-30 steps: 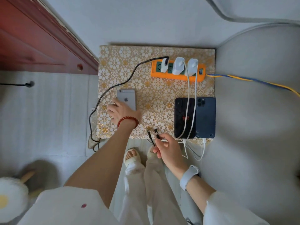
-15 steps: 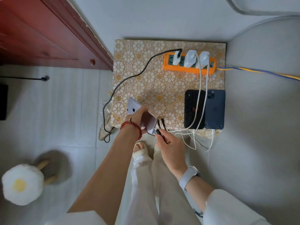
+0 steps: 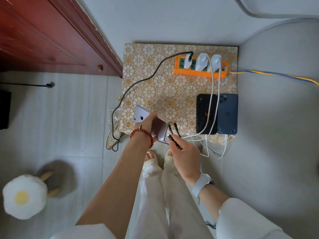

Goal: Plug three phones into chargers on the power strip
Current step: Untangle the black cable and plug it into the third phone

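Head view only. Left hand (image 3: 146,125) covers the middle of the silver rectangular phone (image 3: 140,115); its lower end shows just past the wrist, port not visible. Right hand (image 3: 183,150) pinches the black braided cable's plug (image 3: 170,137). Plug tip sits right at the phone's lower edge; cannot tell if it is seated. Two more short black connector ends (image 3: 174,129) stick up beside it, type unreadable. Left hand grips the phone, tilted, lifted off the surface at the near-left corner.

Surface: small worktop with a gold floral-pattern cloth (image 3: 155,87), set in a corner against a grey wall. Pale tiled floor, dark red wooden door (image 3: 43,37) at left, fluffy white stool with a yellow centre (image 3: 24,196) lower left, partly blurred.

Count: 3 phones – silver one in hand, glossy black phone (image 3: 205,114) and dark blue phone (image 3: 227,114) flat, touching side by side at right, each with a white cable (image 3: 213,94) at its near end. 1 orange power strip (image 3: 200,69) at the far edge, 3 white charger bricks (image 3: 202,62) in it. Blue-yellow cord (image 3: 276,75) runs off frame right.
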